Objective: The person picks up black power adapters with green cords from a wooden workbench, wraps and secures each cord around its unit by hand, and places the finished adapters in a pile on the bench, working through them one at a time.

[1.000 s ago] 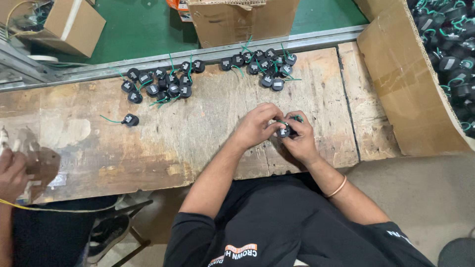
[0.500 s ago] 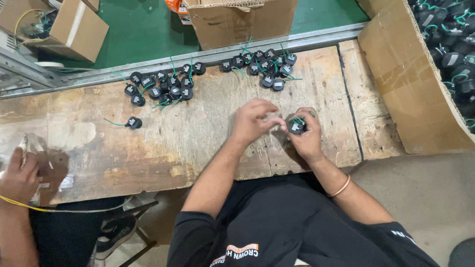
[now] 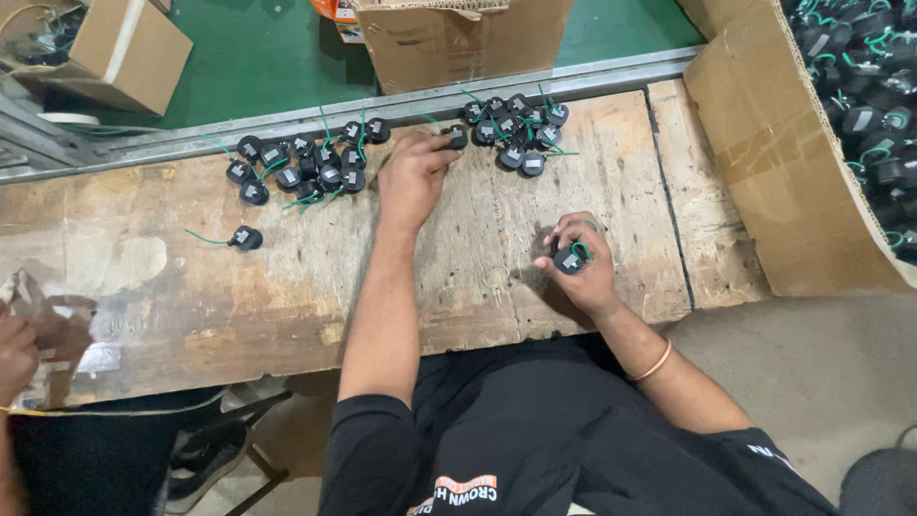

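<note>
- The right hand (image 3: 585,272) rests on the worn wooden tabletop (image 3: 458,287) near its front edge; its fingers are curled shut around one small black round part (image 3: 571,259) with a short green wire at its top.
- The left hand (image 3: 413,177) is stretched out toward the far edge of the tabletop. Its fingertips touch or pinch another black part (image 3: 457,139) at the near-left edge of a heap; whether the grip is complete cannot be told.
- That right-hand heap of black parts (image 3: 516,129) with green wires lies along the far edge, beside the metal rail (image 3: 287,119).
- A second heap of the same parts (image 3: 306,164) lies to the left of the outstretched hand, well apart from the first.
- A single black part (image 3: 245,238) lies alone, nearer the left end.
- A cardboard bin (image 3: 774,162) on the right holds many more such parts.
- Another person's hand (image 3: 14,354) shows at the left edge.
</note>
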`<state>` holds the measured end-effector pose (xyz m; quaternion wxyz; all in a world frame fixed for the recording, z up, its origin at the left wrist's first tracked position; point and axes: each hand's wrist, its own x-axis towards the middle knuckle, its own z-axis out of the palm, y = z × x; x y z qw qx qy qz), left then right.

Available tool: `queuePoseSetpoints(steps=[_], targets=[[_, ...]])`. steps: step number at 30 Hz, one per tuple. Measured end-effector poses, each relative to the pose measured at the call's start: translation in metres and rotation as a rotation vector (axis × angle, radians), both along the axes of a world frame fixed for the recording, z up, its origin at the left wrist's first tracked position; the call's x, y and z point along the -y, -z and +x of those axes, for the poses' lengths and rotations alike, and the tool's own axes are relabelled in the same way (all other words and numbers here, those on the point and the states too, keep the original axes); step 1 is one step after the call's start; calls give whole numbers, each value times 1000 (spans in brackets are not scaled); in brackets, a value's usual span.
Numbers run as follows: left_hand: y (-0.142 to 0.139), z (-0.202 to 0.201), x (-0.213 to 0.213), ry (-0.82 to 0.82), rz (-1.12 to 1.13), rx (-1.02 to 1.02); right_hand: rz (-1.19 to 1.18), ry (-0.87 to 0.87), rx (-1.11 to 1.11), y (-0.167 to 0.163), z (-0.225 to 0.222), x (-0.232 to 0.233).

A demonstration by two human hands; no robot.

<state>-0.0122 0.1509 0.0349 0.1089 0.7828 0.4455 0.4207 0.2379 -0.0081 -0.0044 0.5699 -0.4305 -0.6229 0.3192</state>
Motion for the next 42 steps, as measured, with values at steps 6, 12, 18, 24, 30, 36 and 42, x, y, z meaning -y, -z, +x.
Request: queuePoseSetpoints(steps=[6,12,18,24,30,36,42], targets=[[10,19,29,263,-196,533,-199,24,-217,-3,-1,-3],[9,86,73,660,-39,414,192,63,395,6,1,-4],[3,73,75,713,-78,482,21,-18,275,7,6,-2],[13,66,63,695,-151,404,-1,80,257,2,6,-1],[18,79,68,687,-466,567,-21,59,345,0,5,-2],[13,65,56,545,-188,540,25,51,344,-2,5,-1],[7,42,26,-78,-237,837,-2,60,257,-3,6,-2]])
